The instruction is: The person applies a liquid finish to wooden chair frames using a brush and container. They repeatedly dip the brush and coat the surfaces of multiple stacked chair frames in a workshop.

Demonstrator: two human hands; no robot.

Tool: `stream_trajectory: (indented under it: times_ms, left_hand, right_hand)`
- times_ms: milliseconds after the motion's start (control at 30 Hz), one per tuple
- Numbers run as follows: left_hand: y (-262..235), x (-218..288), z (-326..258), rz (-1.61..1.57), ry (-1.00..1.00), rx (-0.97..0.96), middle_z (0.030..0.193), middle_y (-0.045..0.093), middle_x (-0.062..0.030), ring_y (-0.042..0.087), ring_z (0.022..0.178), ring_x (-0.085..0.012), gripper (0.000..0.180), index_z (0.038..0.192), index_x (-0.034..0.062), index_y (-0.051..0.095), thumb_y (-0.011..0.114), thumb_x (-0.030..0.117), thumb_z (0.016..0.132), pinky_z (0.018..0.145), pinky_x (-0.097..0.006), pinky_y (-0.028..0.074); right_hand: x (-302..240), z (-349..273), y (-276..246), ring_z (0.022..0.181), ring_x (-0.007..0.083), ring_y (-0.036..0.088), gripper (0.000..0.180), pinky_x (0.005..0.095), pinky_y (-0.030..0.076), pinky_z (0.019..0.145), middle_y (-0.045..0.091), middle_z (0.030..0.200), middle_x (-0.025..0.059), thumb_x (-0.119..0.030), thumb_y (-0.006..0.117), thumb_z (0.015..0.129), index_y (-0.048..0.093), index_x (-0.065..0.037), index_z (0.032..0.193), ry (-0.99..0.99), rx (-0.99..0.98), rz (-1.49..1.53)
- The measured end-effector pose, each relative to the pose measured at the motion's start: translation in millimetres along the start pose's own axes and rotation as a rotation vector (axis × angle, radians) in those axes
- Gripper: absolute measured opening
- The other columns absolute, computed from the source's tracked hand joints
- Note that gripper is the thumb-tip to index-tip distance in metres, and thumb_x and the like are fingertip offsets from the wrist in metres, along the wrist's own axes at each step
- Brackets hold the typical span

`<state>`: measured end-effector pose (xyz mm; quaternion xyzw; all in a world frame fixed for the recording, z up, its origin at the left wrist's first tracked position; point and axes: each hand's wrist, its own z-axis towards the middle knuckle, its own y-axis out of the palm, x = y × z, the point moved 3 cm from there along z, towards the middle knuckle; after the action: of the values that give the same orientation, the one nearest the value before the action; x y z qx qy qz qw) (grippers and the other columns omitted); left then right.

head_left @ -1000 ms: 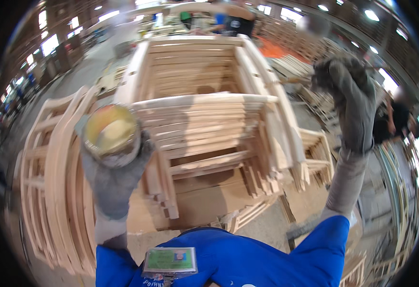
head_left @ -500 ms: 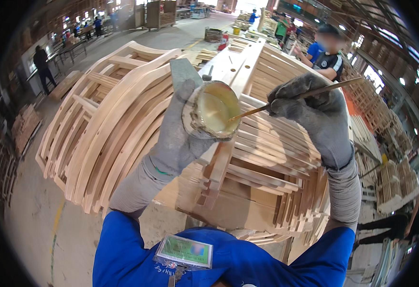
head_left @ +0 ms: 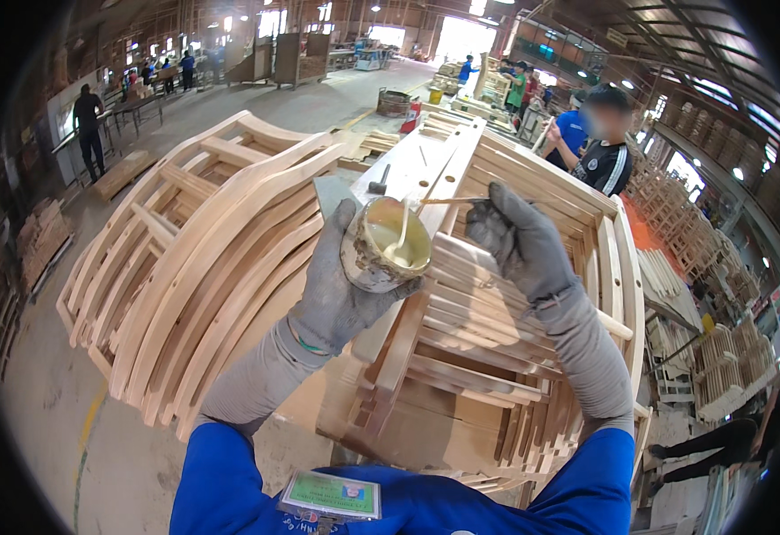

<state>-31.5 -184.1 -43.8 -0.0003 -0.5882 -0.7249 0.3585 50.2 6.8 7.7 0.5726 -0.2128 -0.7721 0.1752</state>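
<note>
My left hand (head_left: pixel 341 290), in a grey glove, grips a small round cup (head_left: pixel 384 246) filled with pale yellowish glue, held up over a stack of wooden chair frames (head_left: pixel 488 348). My right hand (head_left: pixel 515 241), also gloved in grey, pinches a thin wooden stick (head_left: pixel 448 201) whose tip dips into the glue in the cup. Both forearms wear grey sleeves over blue ones and rise from the lower edge. A green card (head_left: pixel 332 493) is clipped to my chest.
A second stack of curved wooden chair parts (head_left: pixel 203 267) lies to the left on the concrete floor (head_left: pixel 60 428). A hammer (head_left: pixel 379 183) rests on a frame behind the cup. A person in a dark shirt (head_left: pixel 606 152) stands at right; others work further back.
My head has turned from the frames in front toward the left stack. Both hands came together at the centre; the stick now dips into the cup, which sits lower than before.
</note>
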Motion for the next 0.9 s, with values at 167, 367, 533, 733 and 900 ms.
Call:
stream_trajectory:
  times_ms: [167,367,533,733,900]
  left_hand:
    - [-7,4,32,0.075,0.04,0.062,0.112,0.058,-0.0082,0.058,0.099,-0.0235,0.045,0.118,0.0156,0.051,0.038,0.051,0.093,0.081,-0.043,0.051]
    - [-15,17,63,0.175,0.111,0.181,0.109,0.056,-0.0071,0.056,0.097,-0.0208,0.048,0.12,0.0157,0.049,0.036,0.053,0.093,0.08,-0.04,0.05]
    - [-27,31,61,0.123,0.13,0.176,0.112,0.055,-0.008,0.057,0.101,-0.0227,0.049,0.121,0.0154,0.048,0.039,0.054,0.092,0.083,-0.042,0.052]
    - [-49,48,48,0.083,0.208,0.236,0.113,0.057,-0.0103,0.059,0.102,-0.0253,0.05,0.123,0.0147,0.048,0.039,0.053,0.093,0.085,-0.046,0.052]
    - [-59,61,40,0.034,0.301,0.397,0.112,0.057,-0.0147,0.06,0.099,-0.0311,0.052,0.124,0.0118,0.047,0.039,0.053,0.093,0.083,-0.049,0.052]
  right_hand:
    - [9,26,-15,0.092,0.0236,0.064,0.022,0.0323,0.058,0.076,0.061,0.105,0.0181,-0.016,0.05,0.094,0.053,0.002,0.108,0.006,0.011,0.036]
    - [-3,74,-40,0.087,0.0235,0.063,0.026,0.0338,0.057,0.077,0.061,0.093,0.0154,-0.02,0.057,0.091,0.054,0.004,0.101,0.044,0.144,-0.074]
    - [-91,156,-104,0.069,0.0172,0.065,0.028,0.0265,0.057,0.061,0.062,0.078,0.0084,-0.025,0.056,0.092,0.059,0.002,0.095,-0.221,0.28,-0.439]
    - [-160,240,-174,0.067,0.0228,0.066,0.036,0.0328,0.051,0.062,0.067,0.072,0.0142,-0.033,0.065,0.079,0.065,0.003,0.083,-0.551,0.703,-1.305]
    - [-153,281,-192,0.066,0.0249,0.067,0.042,0.0353,0.051,0.065,0.067,0.07,0.0157,-0.04,0.066,0.075,0.068,0.002,0.08,-0.539,0.694,-1.535]
